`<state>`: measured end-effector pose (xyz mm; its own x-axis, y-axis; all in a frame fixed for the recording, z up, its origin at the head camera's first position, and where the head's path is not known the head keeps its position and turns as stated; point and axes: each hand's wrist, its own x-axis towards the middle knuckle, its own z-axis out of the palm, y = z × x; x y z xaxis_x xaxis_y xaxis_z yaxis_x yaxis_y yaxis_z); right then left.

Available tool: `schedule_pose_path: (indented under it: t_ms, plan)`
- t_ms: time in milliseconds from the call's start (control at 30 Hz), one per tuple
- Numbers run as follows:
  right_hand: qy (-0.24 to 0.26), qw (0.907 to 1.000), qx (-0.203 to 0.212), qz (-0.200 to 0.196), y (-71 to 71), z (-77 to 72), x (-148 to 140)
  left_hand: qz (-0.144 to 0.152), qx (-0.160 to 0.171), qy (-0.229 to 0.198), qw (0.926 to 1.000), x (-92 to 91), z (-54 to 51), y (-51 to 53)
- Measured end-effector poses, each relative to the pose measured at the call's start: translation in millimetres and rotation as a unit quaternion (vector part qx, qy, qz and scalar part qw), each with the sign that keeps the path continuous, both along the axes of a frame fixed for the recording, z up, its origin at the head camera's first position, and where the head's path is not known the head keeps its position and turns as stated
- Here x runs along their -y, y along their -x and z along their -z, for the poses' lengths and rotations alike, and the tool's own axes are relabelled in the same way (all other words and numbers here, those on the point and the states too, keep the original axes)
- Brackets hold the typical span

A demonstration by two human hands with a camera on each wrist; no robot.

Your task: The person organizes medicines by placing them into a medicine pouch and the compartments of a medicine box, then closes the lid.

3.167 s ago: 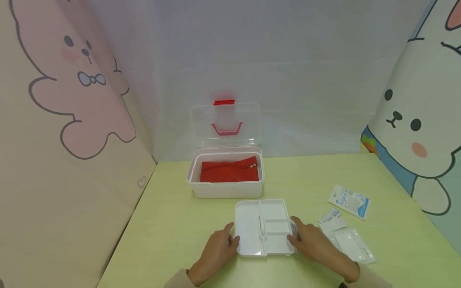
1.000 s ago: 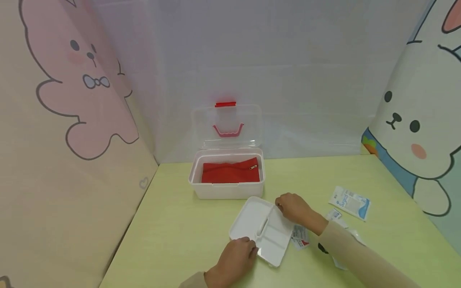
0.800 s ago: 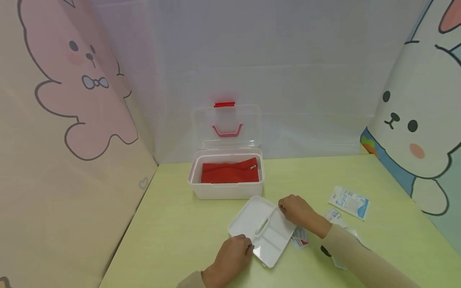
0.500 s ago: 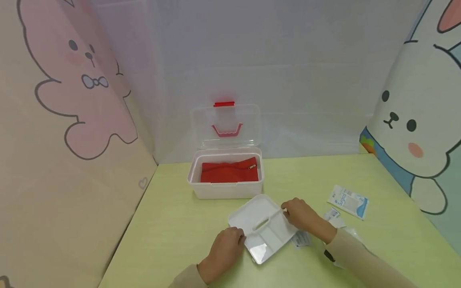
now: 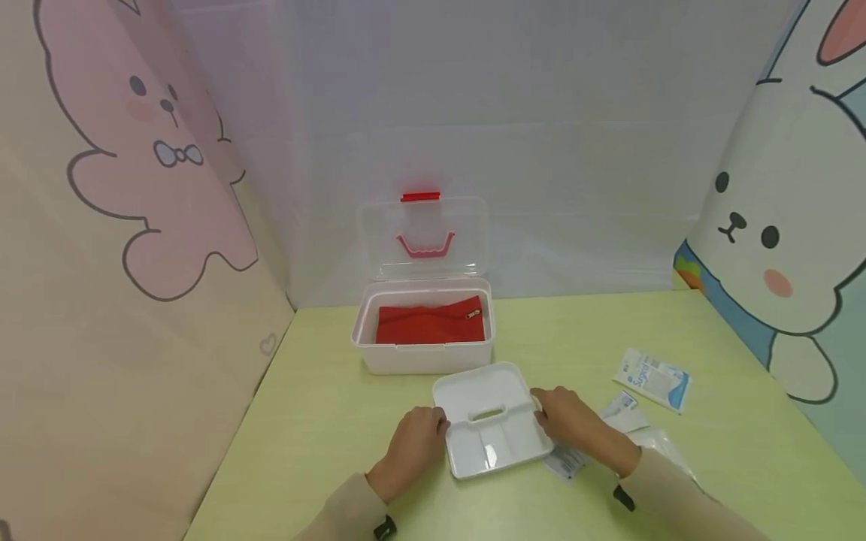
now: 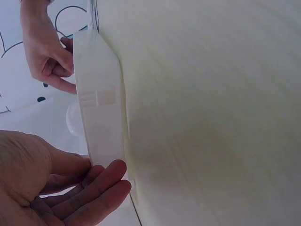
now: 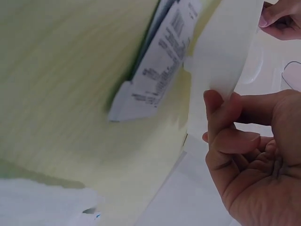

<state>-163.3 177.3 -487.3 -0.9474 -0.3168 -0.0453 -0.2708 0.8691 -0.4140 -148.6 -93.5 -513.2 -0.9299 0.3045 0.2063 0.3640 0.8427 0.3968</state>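
Observation:
A white divided tray [image 5: 476, 388] with a slotted handle is held between both hands just in front of the box. Its undivided part faces the back, the small compartments the front. My left hand [image 5: 414, 439] pinches the left side; in the left wrist view, thumb and fingers grip the tray wall [image 6: 99, 117]. On the opposite side my right hand [image 5: 578, 424] pinches the edge, as the right wrist view shows at the tray wall [image 7: 218, 52]. A printed packet [image 5: 565, 461] lies by the tray's front right corner, partly hidden.
Behind stands a white plastic box [image 5: 425, 359], its clear lid [image 5: 460, 225] raised, a red zip pouch [image 5: 429, 324] inside. On the right lie a white-and-blue packet [image 5: 652, 380], small packets [image 5: 624, 409] and a clear-wrapped packet [image 5: 661, 447], partly behind the right arm.
Both hands have turned the tray clockwise, from its handle pointing front to back to nearly crosswise. The left hand has moved back and left, the right hand slightly forward toward the body.

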Motion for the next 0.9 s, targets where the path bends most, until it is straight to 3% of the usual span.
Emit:
schedule_pose_path:
  t_ms: [300,600,900]
  plan:
    - [0.036,0.9989,0.011,0.029,-15.0,-1.7,0.1,0.003,-0.001,0.006,1.0000,1.0,2.2,13.3]
    - [0.030,0.9984,0.013,0.047,-19.8,2.3,-1.1,0.001,-0.013,0.000,0.9999,-1.9,3.4,20.7]
    - [0.011,0.9985,0.010,0.053,-20.8,1.9,-3.4,-0.013,0.016,-0.018,0.9996,-1.9,4.8,21.5]
